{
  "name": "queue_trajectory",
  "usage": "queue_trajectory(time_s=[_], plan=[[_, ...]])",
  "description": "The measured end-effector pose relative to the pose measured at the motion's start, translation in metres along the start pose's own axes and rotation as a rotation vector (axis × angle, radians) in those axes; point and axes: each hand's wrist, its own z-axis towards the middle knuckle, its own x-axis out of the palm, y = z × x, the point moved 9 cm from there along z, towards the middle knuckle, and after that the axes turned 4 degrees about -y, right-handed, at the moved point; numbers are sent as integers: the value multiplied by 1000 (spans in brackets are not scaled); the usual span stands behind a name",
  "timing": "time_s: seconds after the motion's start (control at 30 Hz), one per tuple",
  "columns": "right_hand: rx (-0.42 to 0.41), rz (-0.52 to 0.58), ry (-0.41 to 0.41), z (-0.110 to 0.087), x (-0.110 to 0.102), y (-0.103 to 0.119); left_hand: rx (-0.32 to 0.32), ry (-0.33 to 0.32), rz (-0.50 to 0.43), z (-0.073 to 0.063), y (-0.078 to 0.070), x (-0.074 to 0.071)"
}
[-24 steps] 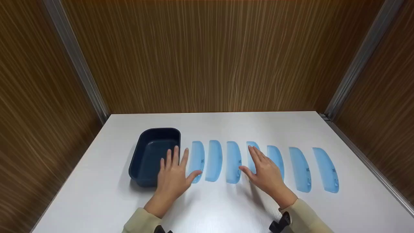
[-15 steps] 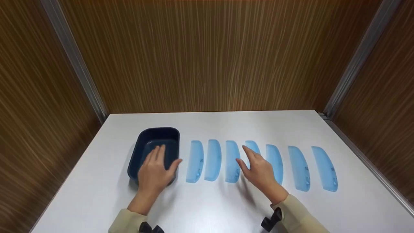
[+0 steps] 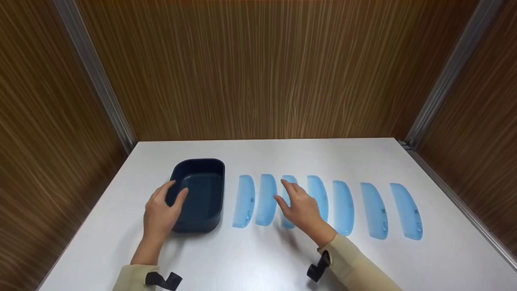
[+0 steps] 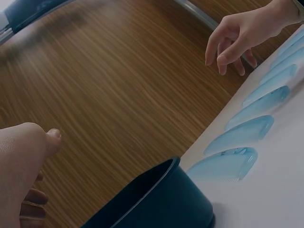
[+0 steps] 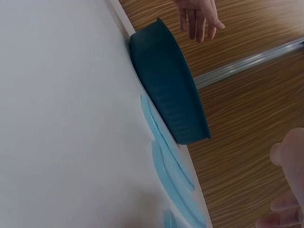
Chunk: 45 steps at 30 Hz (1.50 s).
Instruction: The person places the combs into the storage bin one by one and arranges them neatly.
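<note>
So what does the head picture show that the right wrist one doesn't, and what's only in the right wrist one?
Only the head view shows all seven blue combs, the bottom inside the dark blue bin, and both sleeves with their black bands.

Only the right wrist view shows the wood-look wall between the left hand and the bin's rim.

Both show the bin, some of the combs, the white table, the left hand and at least part of the right hand.
</note>
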Motion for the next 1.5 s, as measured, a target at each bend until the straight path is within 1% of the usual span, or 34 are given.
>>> queue_trajectory(time_s=[0.13, 0.2, 0.33, 0.47, 0.57, 0.67, 0.73, 0.83, 0.93, 1.07, 1.13, 1.3, 1.4, 1.5], plan=[[-5, 7, 26, 3, 11, 9, -32, 65, -79, 4, 14, 2], [0, 14, 36, 5, 16, 13, -62, 95, -118, 6, 22, 3], [14, 29, 52, 7, 24, 19, -110, 112, -189, 10, 36, 1], [37, 49, 85, 8, 34, 23, -170, 146, -263, 15, 51, 0], [71, 62, 115, 10, 40, 22, -219, 177, -339, 20, 61, 1], [108, 85, 141, 12, 45, 23, -254, 179, -424, 23, 70, 2], [133, 98, 165, 13, 50, 23, -277, 182, -457, 22, 76, 3], [171, 112, 209, 16, 59, 25, -305, 201, -469, 20, 85, 6], [231, 138, 263, 18, 70, 26, -332, 232, -485, 19, 92, 11], [327, 176, 334, 21, 85, 28, -361, 277, -534, 20, 98, 17], [355, 173, 356, 22, 92, 29, -368, 302, -552, 21, 99, 20], [401, 138, 382, 23, 105, 30, -385, 357, -572, 18, 102, 25], [422, 115, 388, 20, 111, 31, -423, 381, -592, 14, 108, 29], [456, 93, 394, 18, 115, 30, -466, 404, -640, 11, 114, 34]])
